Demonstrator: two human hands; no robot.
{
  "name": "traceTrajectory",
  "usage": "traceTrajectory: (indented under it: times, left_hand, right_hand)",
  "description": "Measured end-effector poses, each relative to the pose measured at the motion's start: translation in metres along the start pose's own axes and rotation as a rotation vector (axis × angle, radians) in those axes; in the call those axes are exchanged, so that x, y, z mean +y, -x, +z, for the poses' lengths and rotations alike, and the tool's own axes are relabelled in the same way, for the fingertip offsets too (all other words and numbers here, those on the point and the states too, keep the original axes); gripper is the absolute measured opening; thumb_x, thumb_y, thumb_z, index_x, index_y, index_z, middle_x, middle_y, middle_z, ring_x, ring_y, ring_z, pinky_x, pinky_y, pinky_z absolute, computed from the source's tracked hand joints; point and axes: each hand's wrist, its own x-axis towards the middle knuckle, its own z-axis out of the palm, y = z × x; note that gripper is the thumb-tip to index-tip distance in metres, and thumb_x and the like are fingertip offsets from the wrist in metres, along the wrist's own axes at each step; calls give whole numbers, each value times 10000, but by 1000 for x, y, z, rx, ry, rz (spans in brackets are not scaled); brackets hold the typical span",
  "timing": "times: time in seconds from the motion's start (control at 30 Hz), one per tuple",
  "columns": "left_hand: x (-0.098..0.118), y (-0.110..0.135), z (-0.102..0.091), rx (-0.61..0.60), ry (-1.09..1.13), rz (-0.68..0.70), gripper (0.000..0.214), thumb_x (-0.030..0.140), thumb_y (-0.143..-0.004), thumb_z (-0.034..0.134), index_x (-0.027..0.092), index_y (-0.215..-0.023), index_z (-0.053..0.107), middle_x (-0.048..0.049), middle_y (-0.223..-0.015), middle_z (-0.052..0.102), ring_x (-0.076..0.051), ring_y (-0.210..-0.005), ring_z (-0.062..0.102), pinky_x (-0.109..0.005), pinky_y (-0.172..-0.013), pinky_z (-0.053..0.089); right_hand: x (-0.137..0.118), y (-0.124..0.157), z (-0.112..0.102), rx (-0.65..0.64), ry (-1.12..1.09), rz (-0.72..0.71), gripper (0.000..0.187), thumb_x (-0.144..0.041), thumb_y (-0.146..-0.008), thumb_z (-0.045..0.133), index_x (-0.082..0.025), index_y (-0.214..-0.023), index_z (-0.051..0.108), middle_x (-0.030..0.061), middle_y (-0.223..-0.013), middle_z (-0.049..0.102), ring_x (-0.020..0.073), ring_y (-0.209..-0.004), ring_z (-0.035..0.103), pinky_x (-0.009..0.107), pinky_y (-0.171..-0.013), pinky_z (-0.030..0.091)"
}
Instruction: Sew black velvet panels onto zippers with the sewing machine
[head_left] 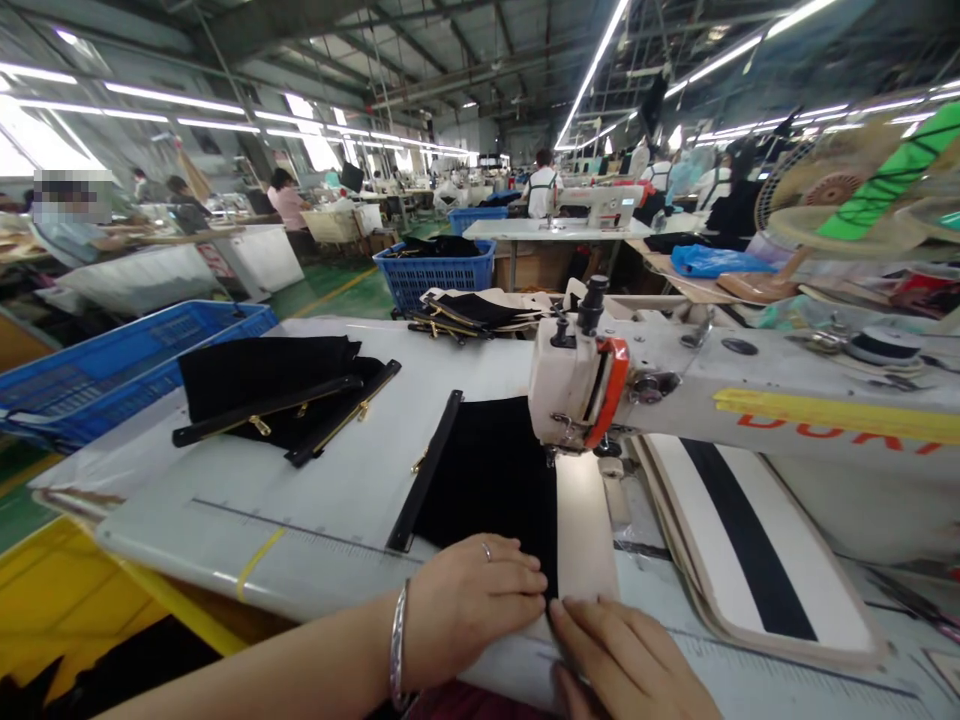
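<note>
right hand (626, 665) flat, fingers together | left hand (469, 600) pressing black fabric (491, 480) | we judge it soft, light; grip the near hem

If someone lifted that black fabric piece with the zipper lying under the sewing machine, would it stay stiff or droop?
The black fabric piece would probably droop: it lies perfectly flat on the table like thin cloth. Its zipper edge looks straighter and firmer, so that side may hang heavier. It likely slides easily, since the left hand and right hand press it down.
</note>
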Motion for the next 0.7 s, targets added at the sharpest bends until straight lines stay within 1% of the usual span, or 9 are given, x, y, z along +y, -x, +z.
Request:
traceTrajectory:
  times: [0.07,0.13,0.23,0.33,0.43,0.57,0.7]
  left_hand:
    - [-5,-3,-1,9,-19,6,200,181,-951,447,155,-1037,625,-40,-1134,703,-135,-1169,575,-305,-1112,390]
    - [-11,-6,0,11,-29,9,210,174,-955,436,157,-1041,627,-39,-1146,699,-143,-1184,567,-315,-1118,379]
    - [-22,-13,1,-32,-54,17,193,182,-951,454,152,-1030,628,-33,-1155,692,-150,-1174,573,-316,-1095,396]
    - [-34,-19,0,-71,-84,28,191,184,-946,462,153,-1026,633,-18,-1157,686,-147,-1152,581,-306,-1063,417]
    - [-46,-23,0,-84,-102,23,202,188,-946,457,155,-1039,634,-12,-1173,678,-147,-1154,578,-307,-1054,421]
    - [-60,-29,4,-99,-120,23,209,181,-935,467,144,-1067,625,-31,-1210,659,-156,-1177,563,-320,-1058,415]
    - [-74,-36,6,-87,-133,34,217,150,-926,457,139,-1053,632,-36,-1183,672,-157,-1162,570,-315,-1035,428]
  right_hand:
    - [2,-8,-3,2,-8,27,407,-243,-818,629,-223,-1224,612,-14,-1130,657,165,-986,612,267,-881,525]
    - [4,-15,-5,25,-23,45,376,-234,-822,610,-213,-1197,624,-15,-1132,656,159,-998,606,264,-884,522]
    - [7,-23,-8,46,-48,69,301,-236,-846,566,-197,-1134,646,-6,-1119,658,155,-1002,601,266,-877,520]
    - [10,-30,-8,30,-45,101,276,-252,-850,561,-198,-1107,648,0,-1128,649,166,-1019,590,290,-886,520]
    - [12,-37,-6,-16,-31,115,313,-254,-846,570,-186,-1147,626,20,-1162,629,188,-1054,569,326,-899,526]
    - [19,-44,-3,-103,-23,146,367,-248,-860,565,-159,-1215,577,60,-1213,591,216,-1109,532,384,-927,524]
    - [28,-50,1,-161,-27,209,371,-277,-880,544,-177,-1236,559,57,-1217,579,210,-1118,520,413,-963,505]
